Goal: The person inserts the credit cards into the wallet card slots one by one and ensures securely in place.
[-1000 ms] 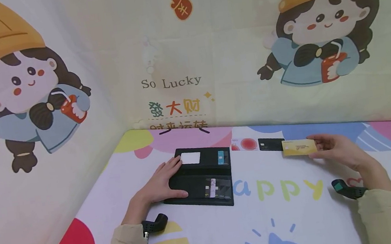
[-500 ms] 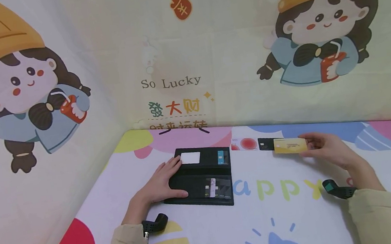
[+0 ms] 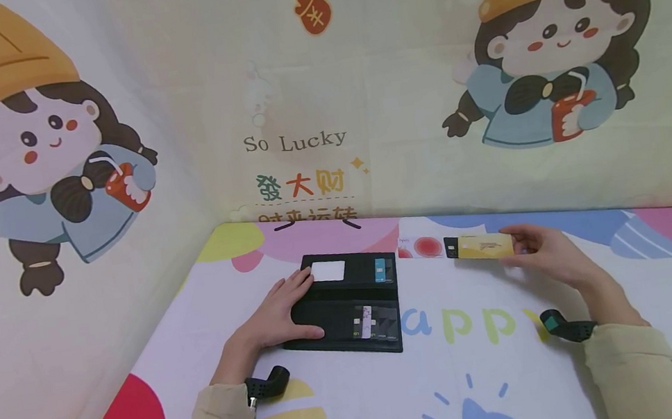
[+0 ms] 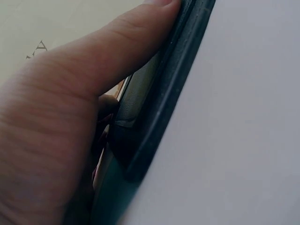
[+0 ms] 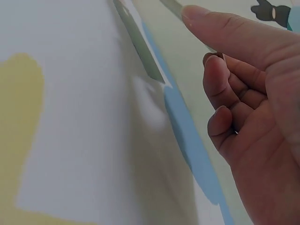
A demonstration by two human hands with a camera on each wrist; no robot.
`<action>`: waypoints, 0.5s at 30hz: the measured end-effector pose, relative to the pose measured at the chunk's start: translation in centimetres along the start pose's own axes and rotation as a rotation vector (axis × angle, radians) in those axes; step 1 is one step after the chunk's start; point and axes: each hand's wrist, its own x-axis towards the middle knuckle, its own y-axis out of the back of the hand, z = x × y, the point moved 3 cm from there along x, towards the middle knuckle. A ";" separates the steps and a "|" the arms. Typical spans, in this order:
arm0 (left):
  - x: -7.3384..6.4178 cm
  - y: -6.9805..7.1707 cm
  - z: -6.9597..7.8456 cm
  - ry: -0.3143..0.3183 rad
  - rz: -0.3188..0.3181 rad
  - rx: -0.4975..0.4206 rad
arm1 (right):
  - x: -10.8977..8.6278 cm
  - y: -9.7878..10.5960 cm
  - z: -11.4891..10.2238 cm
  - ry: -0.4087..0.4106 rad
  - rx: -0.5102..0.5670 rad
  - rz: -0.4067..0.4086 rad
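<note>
One gold card (image 3: pixel 484 247) is pinched between the thumb and fingers of the right hand (image 3: pixel 548 259), overlapping most of a black card (image 3: pixel 451 248) in the head view. Beside the black card, to its left, lies a red-and-white card (image 3: pixel 420 247). Farther left, a black wallet (image 3: pixel 335 313) lies unfolded on the counter (image 3: pixel 407 382). The left hand (image 3: pixel 275 315), fingers extended and thumb spread, rests on its left side.

Head view above both hands (image 3: pixel 276 313)
</note>
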 end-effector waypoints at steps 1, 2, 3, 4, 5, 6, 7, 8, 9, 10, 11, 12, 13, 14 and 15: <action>0.0 0.0 0.0 0.000 -0.001 0.001 | 0.0 -0.1 -0.1 0.010 0.001 0.001; 0.0 0.0 0.0 0.000 -0.002 0.002 | 0.0 -0.1 -0.2 0.020 0.005 0.003; 0.0 0.0 0.0 0.001 -0.003 0.002 | 0.1 -0.2 -0.3 0.032 0.011 0.006; 0.0 0.0 0.0 0.002 -0.004 0.003 | 0.1 -0.4 -0.3 0.045 0.017 0.008; 0.0 0.0 0.0 0.003 -0.005 0.004 | 0.1 -0.5 -0.4 0.058 0.027 0.010; 0.0 0.0 0.0 0.004 -0.006 0.004 | 0.2 -0.6 -0.5 0.069 0.034 0.013; 0.0 0.0 0.0 0.005 -0.006 0.004 | 0.2 -0.8 -0.6 0.079 0.043 0.013; 0.0 0.0 0.0 0.006 -0.006 0.002 | 0.2 -0.9 -0.6 0.086 0.054 0.014; 0.0 0.0 0.0 0.005 -0.006 0.000 | 0.2 -1.0 -0.7 0.090 0.062 0.014; 0.0 0.0 0.0 0.005 -0.005 0.001 | 0.3 -1.2 -0.8 0.093 0.064 0.013; 0.0 0.0 0.0 0.004 -0.005 0.000 | 0.3 -1.3 -0.9 0.092 0.069 0.011; 0.0 0.0 0.0 0.004 -0.005 -0.001 | 0.4 -1.4 -1.0 0.090 0.072 0.009; 0.0 0.0 0.0 0.004 -0.006 -0.001 | 0.5 -1.5 -1.2 0.091 0.073 0.007; 0.0 0.0 0.0 0.004 -0.007 0.000 | 0.5 -1.6 -1.3 0.091 0.072 0.007; 0.0 0.0 0.0 0.005 -0.007 0.000 | 0.6 -1.8 -1.4 0.089 0.069 0.006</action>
